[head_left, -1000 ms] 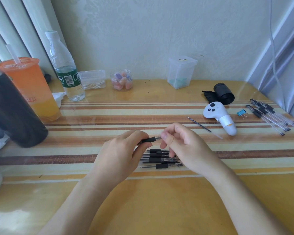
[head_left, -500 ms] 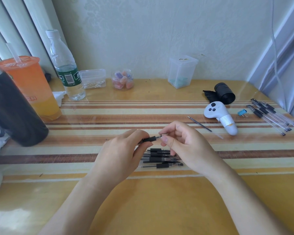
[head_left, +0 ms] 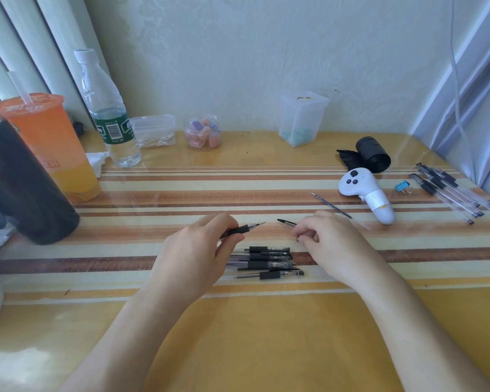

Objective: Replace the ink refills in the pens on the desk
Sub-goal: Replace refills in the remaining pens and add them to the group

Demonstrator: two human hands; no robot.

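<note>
Two hands held apart above the striped yellow wooden desk [head_left: 266,335], each pinching a pen part.
The left hand [head_left: 193,250] pinches a black-gripped clear pen [head_left: 242,229] with its tip bared. The right hand [head_left: 328,244] pinches a slim black pen piece [head_left: 286,222]. A pile of black-gripped pens [head_left: 266,261] lies mid-desk between the hands, and a thin loose refill [head_left: 331,206] lies toward the right edge.

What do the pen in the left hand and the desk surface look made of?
Pen: matte black, rubbery-looking grip; clear plastic cone; tip glints like metal. Desk surface: glossy, probably a clear sheet over striped wood; it mirrors the light.
</note>
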